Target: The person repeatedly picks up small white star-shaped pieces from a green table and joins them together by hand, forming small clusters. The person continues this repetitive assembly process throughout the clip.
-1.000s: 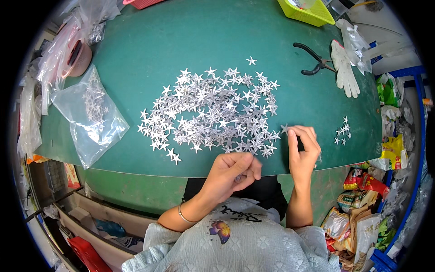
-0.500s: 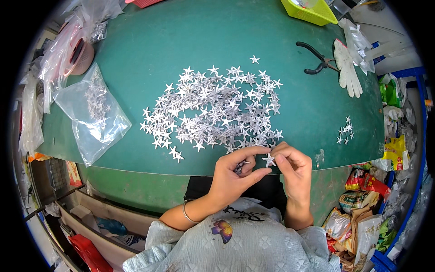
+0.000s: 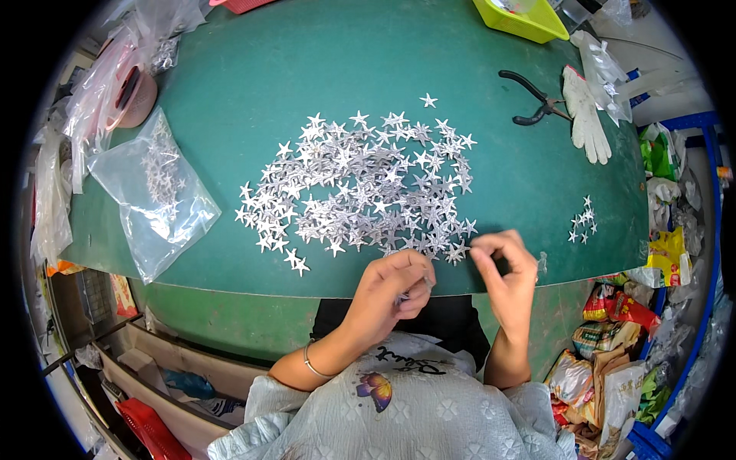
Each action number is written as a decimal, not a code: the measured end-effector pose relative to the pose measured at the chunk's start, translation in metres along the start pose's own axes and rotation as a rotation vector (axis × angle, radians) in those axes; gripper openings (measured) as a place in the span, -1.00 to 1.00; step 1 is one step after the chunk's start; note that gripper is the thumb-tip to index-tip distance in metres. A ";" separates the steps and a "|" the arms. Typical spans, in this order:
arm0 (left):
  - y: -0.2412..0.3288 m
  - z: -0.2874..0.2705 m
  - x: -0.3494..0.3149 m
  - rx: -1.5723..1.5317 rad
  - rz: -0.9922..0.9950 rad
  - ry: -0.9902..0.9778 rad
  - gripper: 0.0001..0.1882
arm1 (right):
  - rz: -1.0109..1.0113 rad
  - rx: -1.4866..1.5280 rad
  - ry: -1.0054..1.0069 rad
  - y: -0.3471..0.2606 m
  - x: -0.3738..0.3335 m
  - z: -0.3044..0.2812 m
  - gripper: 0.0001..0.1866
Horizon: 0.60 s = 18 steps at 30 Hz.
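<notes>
Silver starfish-shaped charms (image 3: 360, 192) lie in a wide heap on the green table (image 3: 307, 69). My left hand (image 3: 389, 295) is at the table's front edge with its fingers curled in; a bit of silver charm shows between them, the rest hidden. My right hand (image 3: 507, 276) is just off the heap's lower right edge, thumb and forefinger bent and slightly apart, a little blurred. One charm (image 3: 458, 252) lies right beside those fingertips. A smaller cluster of charms (image 3: 586, 221) sits farther right.
At left are a clear plastic bag (image 3: 157, 203) of charms and a pink basket (image 3: 138, 103). Black-handled pliers (image 3: 537, 100) and a white glove (image 3: 586, 119) rest at the right. A yellow-green basket (image 3: 529, 23) stands at the far edge.
My hands have drawn apart. The charm that was at my right fingertips is no longer seen between the hands. My left fingers have curled further in; my right hand has shifted slightly right.
</notes>
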State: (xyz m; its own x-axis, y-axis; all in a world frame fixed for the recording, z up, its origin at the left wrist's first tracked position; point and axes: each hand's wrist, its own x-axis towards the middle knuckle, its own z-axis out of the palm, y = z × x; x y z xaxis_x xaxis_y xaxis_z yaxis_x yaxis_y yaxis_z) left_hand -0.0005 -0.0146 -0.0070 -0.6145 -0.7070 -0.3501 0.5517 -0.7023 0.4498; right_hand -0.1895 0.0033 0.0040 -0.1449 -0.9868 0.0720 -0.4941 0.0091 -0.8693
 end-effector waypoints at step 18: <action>-0.004 0.001 0.005 0.031 0.074 0.166 -0.90 | 0.037 0.254 0.088 0.005 -0.008 0.012 -0.96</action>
State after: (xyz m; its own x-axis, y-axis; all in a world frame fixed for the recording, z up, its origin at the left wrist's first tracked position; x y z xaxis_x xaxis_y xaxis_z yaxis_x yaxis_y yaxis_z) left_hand -0.0058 -0.0153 -0.0094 -0.4697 -0.7626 -0.4447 0.5732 -0.6466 0.5034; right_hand -0.1805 0.0089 -0.0065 -0.2380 -0.9687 0.0703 -0.2578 -0.0067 -0.9662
